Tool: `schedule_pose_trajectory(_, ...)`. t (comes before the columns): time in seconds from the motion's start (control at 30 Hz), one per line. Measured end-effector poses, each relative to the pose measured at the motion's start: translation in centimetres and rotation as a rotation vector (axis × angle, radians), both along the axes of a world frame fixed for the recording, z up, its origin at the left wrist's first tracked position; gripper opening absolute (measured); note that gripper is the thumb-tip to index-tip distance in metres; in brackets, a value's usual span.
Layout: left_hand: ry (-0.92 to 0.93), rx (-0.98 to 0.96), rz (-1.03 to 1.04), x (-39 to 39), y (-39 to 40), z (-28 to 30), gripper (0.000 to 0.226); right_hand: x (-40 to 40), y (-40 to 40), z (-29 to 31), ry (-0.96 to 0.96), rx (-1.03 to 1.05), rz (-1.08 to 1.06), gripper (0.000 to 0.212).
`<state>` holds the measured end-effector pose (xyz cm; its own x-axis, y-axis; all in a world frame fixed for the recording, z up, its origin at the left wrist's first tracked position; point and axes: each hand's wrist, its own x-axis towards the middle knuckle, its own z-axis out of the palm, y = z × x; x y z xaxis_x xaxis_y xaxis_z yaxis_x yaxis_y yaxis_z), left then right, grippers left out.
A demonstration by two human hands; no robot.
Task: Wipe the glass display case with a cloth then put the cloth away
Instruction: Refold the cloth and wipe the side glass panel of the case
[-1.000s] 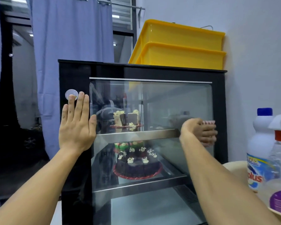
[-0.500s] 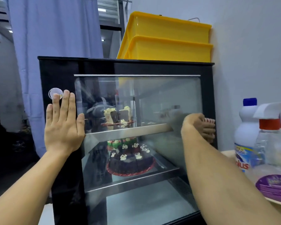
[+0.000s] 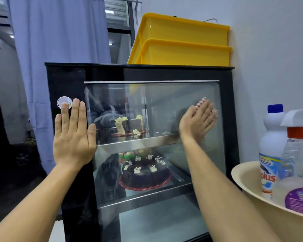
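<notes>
Head view: the right hand (image 3: pixel 198 119) presses a small striped cloth (image 3: pixel 200 103) flat against the glass display case (image 3: pixel 164 105), upper right of its pane, fingers straight and together. The left hand (image 3: pixel 73 131) braces the case's left frame, fingers straight. The cloth looks soft and light; the glass is likely slippery and fragile, so even palm pressure suits it.

Two stacked yellow crates (image 3: pixel 182 41) sit up top beside a blue curtain (image 3: pixel 59 41). At right, a beige basin (image 3: pixel 248 186) holds a white bottle (image 3: pixel 269 145), a spray bottle (image 3: pixel 299 135), and possibly a purple-labelled tub (image 3: pixel 299 199).
</notes>
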<state>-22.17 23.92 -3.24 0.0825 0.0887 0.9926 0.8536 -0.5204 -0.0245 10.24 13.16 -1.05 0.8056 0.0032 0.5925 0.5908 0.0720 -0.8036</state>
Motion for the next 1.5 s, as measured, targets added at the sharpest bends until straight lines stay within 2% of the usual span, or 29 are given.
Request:
schedule_pose_trajectory(0.07, 0.002, 0.002, 0.008, 0.0, 0.1, -0.2, 0.067, -2.7, 2.4, -5.3, -0.486, -0.074, -0.004, 0.068)
schedule_pose_trajectory(0.1, 0.005, 0.000, 0.011, -0.1, 0.1, -0.2, 0.067, -3.9, 2.5, -8.1, -0.642, -0.109, 0.015, 0.068)
schedule_pose_trajectory(0.13, 0.009, -0.003, 0.015, -0.1, 0.2, -0.1, 0.067, -3.8, 2.3, -10.5, -0.697, -0.147, -0.001, 0.068)
schedule_pose_trajectory(0.2, 0.017, -0.015, 0.018, -0.2, 0.2, 0.0, 0.067, -1.5, 2.2, -11.8, -0.575, -0.162, -0.052, 0.068)
schedule_pose_trajectory(0.27, 0.015, -0.018, 0.012, 0.0, 0.2, -0.1, 0.066, -0.8, 1.8, -8.8, -0.254, -0.109, -0.045, 0.071)
schedule_pose_trajectory(0.3, 0.014, -0.017, 0.012, 0.0, 0.2, -0.1, 0.066, -1.5, 1.9, -6.3, -0.156, -0.084, -0.029, 0.072)
schedule_pose_trajectory(0.33, 0.012, -0.011, 0.014, 0.0, 0.2, -0.1, 0.066, -2.9, 2.3, -4.2, -0.154, -0.085, -0.007, 0.072)
schedule_pose_trajectory(0.4, 0.021, 0.009, 0.025, 0.0, 0.3, -0.1, 0.067, -5.9, 3.1, -2.2, -0.441, -0.101, -0.012, 0.071)
schedule_pose_trajectory(0.47, 0.031, 0.016, 0.038, -0.1, 0.5, -0.1, 0.066, -8.5, 4.4, -3.7, -0.774, -0.123, -0.021, 0.071)
schedule_pose_trajectory(0.6, 0.074, -0.002, 0.059, -0.4, 0.1, 0.2, 0.067, -8.5, 4.3, -9.8, -0.983, -0.190, -0.062, 0.073)
schedule_pose_trajectory(0.67, 0.174, -0.003, 0.034, -1.6, 0.0, 1.0, 0.068, -6.6, 3.4, -10.3, -1.078, -0.248, -0.049, 0.073)
schedule_pose_trajectory(0.73, 0.325, 0.029, 0.025, -3.5, -0.1, 2.8, 0.067, -5.1, 3.2, -9.2, -1.050, -0.271, -0.048, 0.071)
schedule_pose_trajectory(0.8, 0.412, 0.041, 0.041, -5.2, -0.2, 5.3, 0.064, -5.8, 3.5, -6.8, -0.765, -0.218, -0.034, 0.071)
schedule_pose_trajectory(0.87, 0.396, -0.001, 0.026, -5.8, -0.4, 8.2, 0.062, -9.0, 4.4, -4.1, -0.554, -0.146, -0.050, 0.072)
schedule_pose_trajectory(0.9, 0.395, -0.024, 0.026, -5.8, -0.5, 9.2, 0.061, -11.3, 4.8, -3.3, -0.574, -0.137, -0.050, 0.072)
schedule_pose_trajectory(0.97, 0.441, -0.017, 0.062, -5.9, -0.4, 10.3, 0.063, -16.2, 5.7, -3.4, -0.831, -0.153, -0.028, 0.073)
schedule_pose_trajectory(1.03, 0.492, 0.027, 0.090, -6.3, 0.1, 10.3, 0.064, -19.9, 6.2, -5.9, -1.065, -0.186, 0.033, 0.073)
schedule_pose_trajectory(1.17, 0.498, 0.041, 0.091, -6.6, 0.1, 10.1, 0.062, -18.7, 6.2, -10.2, -1.324, -0.182, 0.056, 0.070)
schedule_pose_trajectory(1.23, 0.511, 0.034, 0.081, -6.6, 0.1, 10.2, 0.061, -16.6, 6.3, -8.7, -1.259, -0.184, -0.018, 0.072)
schedule_pose_trajectory(1.33, 0.514, 0.024, 0.051, -7.0, 0.1, 10.3, 0.061, -17.9, 6.6, -4.4, -0.847, -0.135, -0.100, 0.075)
schedule_pose_trajectory(1.37, 0.514, 0.019, 0.042, -7.0, 0.1, 10.3, 0.061, -19.5, 6.8, -4.0, -0.806, -0.125, -0.087, 0.075)
schedule_pose_trajectory(1.4, 0.511, 0.015, 0.033, -6.9, 0.0, 10.3, 0.060, -21.2, 7.0, -4.3, -0.864, -0.118, -0.045, 0.076)
schedule_pose_trajectory(1.5, 0.499, 0.010, 0.022, -6.7, -0.1, 10.1, 0.060, -25.3, 7.6, -8.4, -1.268, -0.143, 0.145, 0.078)
